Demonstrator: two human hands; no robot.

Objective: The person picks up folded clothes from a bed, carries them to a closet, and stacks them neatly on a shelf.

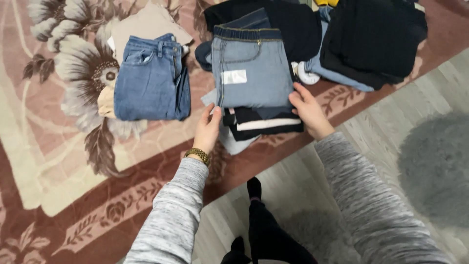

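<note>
- Pressing both hands on a stack of folded clothes at centre frame, on a floral rug (58,161).
- Left hand (207,128): fingers together, nearly straight, tips against the lower left edge of the pale jeans (251,68) topping the stack. Not gripping, just flat contact. Gold bracelet (197,155) on the wrist.
- Right hand (309,111): fingers slightly spread, laid on the lower right corner of the pale jeans; thumb side hard to make out, can't tell if anything is pinched.
- Pale jeans: folded, waistband toward the top of frame, white tag (234,77) on the left half.
- Under them a black garment with a white stripe (266,124) sticks out at the lower edge; more layers below, kinds unclear.
- Blue jeans (152,80), folded, lie apart in the upper left on a beige garment (146,24), mostly covered.
- Dark clothes pile (373,39) upper right, cut off by the top edge; single items not separable.
- Grey sleeves (171,215) run out of the bottom of frame.
- Black-clad leg (266,230) bottom centre on the wood floor (371,122), partly cut off.
- Grey mat (437,166) at right, cropped.
</note>
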